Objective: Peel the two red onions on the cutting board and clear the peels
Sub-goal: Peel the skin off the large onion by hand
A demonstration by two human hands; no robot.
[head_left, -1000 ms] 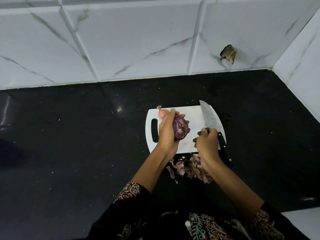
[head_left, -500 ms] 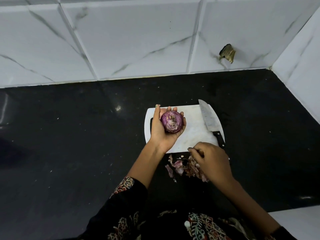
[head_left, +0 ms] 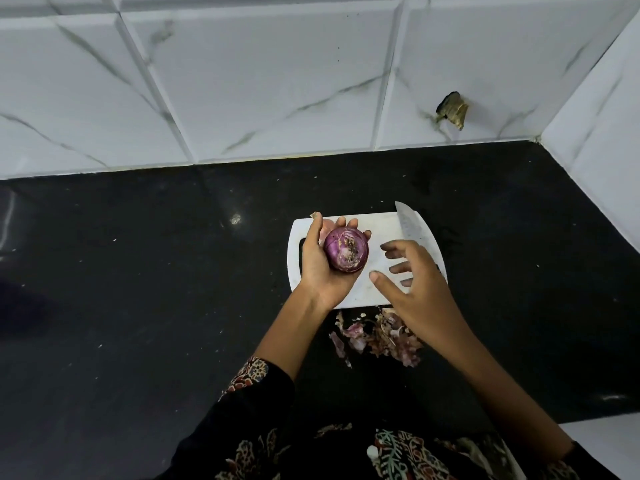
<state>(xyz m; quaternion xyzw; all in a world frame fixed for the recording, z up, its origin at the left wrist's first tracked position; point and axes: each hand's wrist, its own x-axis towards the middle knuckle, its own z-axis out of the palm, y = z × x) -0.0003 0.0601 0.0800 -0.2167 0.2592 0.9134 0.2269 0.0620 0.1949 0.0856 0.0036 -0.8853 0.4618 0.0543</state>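
Note:
My left hand (head_left: 320,268) cups a purple red onion (head_left: 345,249) above the white cutting board (head_left: 377,289), root end facing up. My right hand (head_left: 415,282) hovers just right of the onion with fingers spread and nothing in it. A pile of pink and brown onion peels (head_left: 377,336) lies on the black counter at the board's near edge. A scrap of a second onion (head_left: 316,215) peeks out behind my left fingertips; the rest is hidden.
A large knife (head_left: 408,225) lies along the board's right side, blade pointing toward the wall, handle hidden under my right hand. The black countertop (head_left: 138,289) meets white marble tiles at the back and right. A dark chipped hole (head_left: 452,110) marks the back wall.
My right hand rose from the peel pile, opened and moved up beside the onion. My left hand turned the onion so its root end faces up.

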